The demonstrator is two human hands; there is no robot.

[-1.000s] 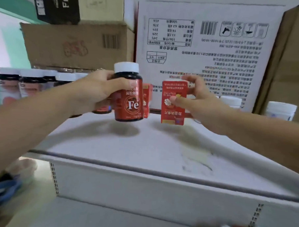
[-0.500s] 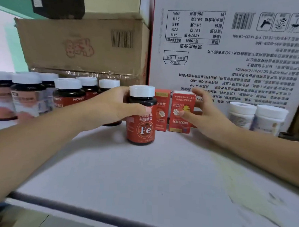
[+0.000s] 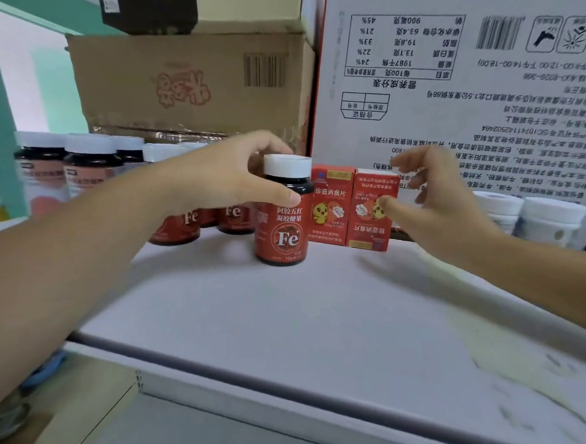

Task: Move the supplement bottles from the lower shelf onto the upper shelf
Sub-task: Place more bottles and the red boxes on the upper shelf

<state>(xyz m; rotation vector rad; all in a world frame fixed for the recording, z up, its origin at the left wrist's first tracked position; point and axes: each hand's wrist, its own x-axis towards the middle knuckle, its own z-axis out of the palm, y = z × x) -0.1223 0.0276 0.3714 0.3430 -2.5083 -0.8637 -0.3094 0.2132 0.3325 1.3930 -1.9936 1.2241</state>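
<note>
A red-labelled "Fe" supplement bottle (image 3: 284,235) with a white cap stands upright on the white upper shelf (image 3: 280,322). My left hand (image 3: 220,175) grips it at the neck, thumb in front and fingers curled behind the cap. To its right stand two small red boxes, one upright (image 3: 329,206) and one upside down (image 3: 368,225). My right hand (image 3: 433,201) hovers just right of the upside-down box with fingers spread, its thumb tip at the box front. More "Fe" bottles (image 3: 180,223) stand behind my left wrist.
Dark bottles with white caps (image 3: 85,169) line the shelf's left side, and white bottles (image 3: 547,219) stand at the right. A brown cardboard box (image 3: 190,83) and a big white printed carton (image 3: 458,94) close off the back. The shelf's front lip (image 3: 277,392) runs below.
The "Fe" bottle went from held in the air to standing on the shelf. The red box now stands beside the other box, and my right hand has let go and spread its fingers.
</note>
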